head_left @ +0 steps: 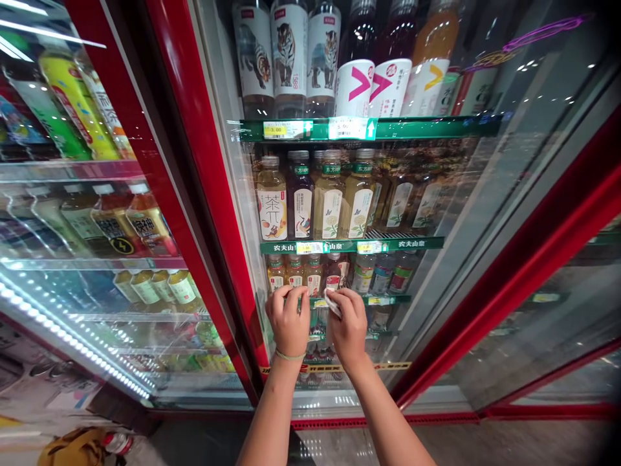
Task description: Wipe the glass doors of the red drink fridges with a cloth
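Both my hands are raised before the glass door (466,272) of a red-framed drinks cooler. My right hand (350,323) is closed on a small crumpled white tissue (332,303), which pokes out between thumb and fingers. Just left of it, my left hand (289,318) has its fingers curled in, with a thin band round the wrist. Whatever the left fingers may hold is hidden. A narrow gap separates the two hands. Behind the glass, small bottles (314,275) line the shelf at fingertip height. Taller tea bottles (330,200) stand one shelf above.
Large tiger-label bottles (291,52) fill the top shelf, above green strips with price tags (352,127). A second lit cooler with drink bottles (150,217) stands left, past a red frame post (208,162). At lower left, a yellow-brown bag (72,448) lies near the floor.
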`<action>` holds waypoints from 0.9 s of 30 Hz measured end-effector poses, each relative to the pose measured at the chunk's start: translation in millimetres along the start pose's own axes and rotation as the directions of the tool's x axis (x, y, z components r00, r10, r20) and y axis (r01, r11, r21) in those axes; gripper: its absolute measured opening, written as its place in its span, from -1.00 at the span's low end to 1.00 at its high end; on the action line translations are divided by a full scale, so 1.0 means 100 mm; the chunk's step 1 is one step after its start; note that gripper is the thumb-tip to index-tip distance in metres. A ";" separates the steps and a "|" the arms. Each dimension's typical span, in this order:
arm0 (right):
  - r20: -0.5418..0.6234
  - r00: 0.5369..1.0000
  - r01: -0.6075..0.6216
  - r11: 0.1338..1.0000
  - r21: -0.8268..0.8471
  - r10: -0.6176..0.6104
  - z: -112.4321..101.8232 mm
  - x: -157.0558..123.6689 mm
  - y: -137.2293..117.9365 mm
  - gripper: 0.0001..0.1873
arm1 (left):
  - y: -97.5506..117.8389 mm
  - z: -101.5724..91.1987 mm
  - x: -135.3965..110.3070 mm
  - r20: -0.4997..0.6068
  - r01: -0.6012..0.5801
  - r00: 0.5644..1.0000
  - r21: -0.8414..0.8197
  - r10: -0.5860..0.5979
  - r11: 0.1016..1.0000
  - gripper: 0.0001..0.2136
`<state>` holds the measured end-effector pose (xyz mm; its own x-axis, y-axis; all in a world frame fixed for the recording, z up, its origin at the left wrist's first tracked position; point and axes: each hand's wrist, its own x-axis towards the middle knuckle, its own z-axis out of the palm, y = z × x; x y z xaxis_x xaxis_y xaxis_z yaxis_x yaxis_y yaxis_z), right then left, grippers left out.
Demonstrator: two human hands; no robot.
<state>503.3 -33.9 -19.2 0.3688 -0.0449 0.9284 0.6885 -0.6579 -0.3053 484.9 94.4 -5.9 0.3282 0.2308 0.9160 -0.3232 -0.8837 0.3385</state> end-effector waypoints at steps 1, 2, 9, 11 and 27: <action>-0.038 0.999 -0.027 1.000 0.003 0.027 0.00 0.00 0.00 -0.68 | -0.01 -0.01 0.00 0.001 -0.001 1.000 0.000 0.001 1.000 -0.94; -0.070 0.997 -0.043 0.999 0.007 0.043 0.01 0.01 0.00 -0.67 | -0.02 -0.01 0.00 0.002 -0.002 1.000 0.002 0.002 1.000 -0.94; 0.021 0.999 0.036 0.999 0.005 -0.036 0.07 -0.01 -0.06 -0.71 | -0.06 -0.05 0.02 -0.011 -0.005 1.000 0.014 0.005 1.000 -0.95; -0.039 0.999 -0.014 1.000 0.003 0.014 0.07 -0.01 -0.07 -0.68 | -0.08 -0.07 0.03 -0.005 -0.001 1.000 0.021 0.001 1.000 -0.94; 0.028 0.992 0.123 0.992 -0.026 -0.122 0.21 0.01 -0.21 -0.69 | -0.24 -0.22 0.09 0.001 0.012 1.000 -0.011 -0.012 1.000 -0.94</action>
<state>502.3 -4.2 -16.8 0.2992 0.0568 0.9525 0.7123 -0.6775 -0.1834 476.2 127.1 -1.0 0.3331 0.2409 0.9116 -0.3294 -0.8761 0.3520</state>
